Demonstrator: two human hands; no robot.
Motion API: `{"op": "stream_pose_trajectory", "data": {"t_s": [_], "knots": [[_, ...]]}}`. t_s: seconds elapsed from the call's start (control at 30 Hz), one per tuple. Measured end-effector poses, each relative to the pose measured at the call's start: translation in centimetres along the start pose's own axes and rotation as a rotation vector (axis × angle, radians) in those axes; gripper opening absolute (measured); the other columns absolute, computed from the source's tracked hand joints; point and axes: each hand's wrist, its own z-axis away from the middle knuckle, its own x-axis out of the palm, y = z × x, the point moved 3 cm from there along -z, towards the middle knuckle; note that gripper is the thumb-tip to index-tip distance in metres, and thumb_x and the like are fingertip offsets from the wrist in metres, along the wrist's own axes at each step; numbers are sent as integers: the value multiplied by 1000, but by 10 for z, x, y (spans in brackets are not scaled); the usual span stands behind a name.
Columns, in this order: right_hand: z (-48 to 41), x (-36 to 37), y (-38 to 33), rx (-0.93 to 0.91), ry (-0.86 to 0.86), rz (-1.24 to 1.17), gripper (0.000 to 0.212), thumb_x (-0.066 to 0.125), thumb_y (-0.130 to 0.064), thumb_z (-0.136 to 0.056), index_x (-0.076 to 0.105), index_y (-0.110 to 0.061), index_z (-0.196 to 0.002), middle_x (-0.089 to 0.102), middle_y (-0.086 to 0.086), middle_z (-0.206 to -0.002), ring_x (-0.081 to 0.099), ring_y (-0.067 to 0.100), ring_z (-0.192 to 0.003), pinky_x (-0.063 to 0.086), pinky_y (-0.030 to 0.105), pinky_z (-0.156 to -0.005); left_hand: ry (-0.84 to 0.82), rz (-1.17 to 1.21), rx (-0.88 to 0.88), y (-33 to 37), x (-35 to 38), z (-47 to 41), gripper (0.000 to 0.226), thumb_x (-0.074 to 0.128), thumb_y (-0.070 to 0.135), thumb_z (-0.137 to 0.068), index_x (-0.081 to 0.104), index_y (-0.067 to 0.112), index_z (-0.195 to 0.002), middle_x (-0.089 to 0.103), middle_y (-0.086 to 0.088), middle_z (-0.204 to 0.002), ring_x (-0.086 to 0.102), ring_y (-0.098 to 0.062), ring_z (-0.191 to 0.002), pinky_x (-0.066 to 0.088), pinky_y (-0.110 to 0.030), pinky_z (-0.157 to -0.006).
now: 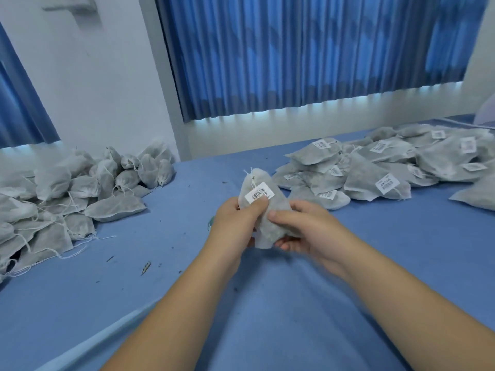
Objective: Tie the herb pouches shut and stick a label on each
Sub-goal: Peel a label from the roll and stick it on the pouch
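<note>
Forearms, two, bare, reaching from the lower edge toward the middle of the blue sheet [187,263].

Item 1: pouch [277,203], grey-white, filled, held up off the sheet between my hands. Long axis runs away from me. The tied neck with its string ends [249,172] is at the far end and leans slightly left. The closed bottom points back toward my wrists.

Item 2: label [257,193], white with a barcode, on the upper face of the pouch just below the neck.

Item 3: left hand [235,223], curled round the left edge of the pouch, thumb laid on the near edge of the label.

Item 4: right hand [305,231], curled round the lower right side of the pouch, thumb across its face, fingers underneath.

Item 5: unlabelled heap [80,188], well to the left of the pouch, strings trailing loose.

Item 6: labelled heap [388,167], to the right of the pouch and beyond it.

Item 7: herb crumbs [146,267], scattered left of the pouch and nearer me.

Item 8: blue curtain [308,49], far behind the pouch.

Assessment: this pouch looks tied and labelled, bar a last press. It likely goes next to the labelled heap, which lies on my right hand's side. The neck end would lead.
</note>
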Motion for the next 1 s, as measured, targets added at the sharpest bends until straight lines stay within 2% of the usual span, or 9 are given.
{"op": "stream_pose_trajectory", "data": {"t_s": [0.13,0.27,0.37,0.43,0.47,0.53,0.7,0.87,1.0], "knots": [[13,-49,-5,2,157,-173,10,65,-17,-88,63,-10,-95,65,6,-73,55,15,-58,44,22,-53,-113,69,-44,6,56,-11,14,56,20,-96,67,13,-99,71,-5,-90,67,-20,-72,53,-28,-59],[17,-104,-26,-36,341,-333,7,64,-15,-89,63,-9,-94,65,4,-68,56,11,-53,45,17,-46,-189,154,-97,12,99,-20,15,52,23,-98,63,16,-106,66,-3,-93,63,-15,-64,45,-25,-55],[10,-150,-56,-186,495,-640,5,61,-9,-91,59,-6,-88,64,8,-83,63,16,-74,54,18,-63,-194,200,-114,15,116,-22,8,53,21,-98,59,18,-101,64,-2,-91,63,-13,-59,44,-25,-53],[4,-175,-66,-227,631,-719,8,59,-8,-93,54,-5,-88,58,12,-93,64,20,-90,55,22,-75,-188,215,-117,17,119,-22,6,55,21,-98,60,19,-99,64,-2,-90,62,-14,-62,44,-25,-53],[0,-181,-66,-212,665,-704,8,57,-8,-94,52,-5,-88,57,12,-94,64,21,-91,55,23,-75,-181,217,-116,18,117,-21,6,55,22,-97,60,19,-99,65,-1,-90,62,-15,-63,44,-25,-53],[-10,-179,-56,-138,664,-627,11,51,-9,-95,52,-8,-85,55,8,-86,63,18,-78,53,22,-65,-165,213,-106,20,109,-21,7,55,21,-98,61,19,-100,65,-1,-91,62,-14,-62,44,-26,-54],[-33,-126,-25,-13,553,-473,16,51,-8,-92,53,-12,-76,53,-1,-62,55,10,-50,43,18,-43,-66,206,-93,22,69,-22,8,57,17,-96,65,15,-99,63,-2,-84,59,-15,-59,43,-25,-55],[-57,-47,-16,-2,417,-220,10,55,-11,-91,59,-12,-82,58,1,-64,57,9,-47,43,19,-44,13,147,-43,28,15,-24,10,56,14,-95,66,14,-97,63,-2,-82,59,-14,-56,44,-25,-54],[-75,16,-16,-128,320,79,16,53,-11,-91,62,-18,-80,66,1,-73,61,10,-57,44,21,-52,75,45,-22,30,-36,-27,7,60,18,-94,66,16,-93,65,0,-78,60,-12,-52,48,-24,-54]]}}
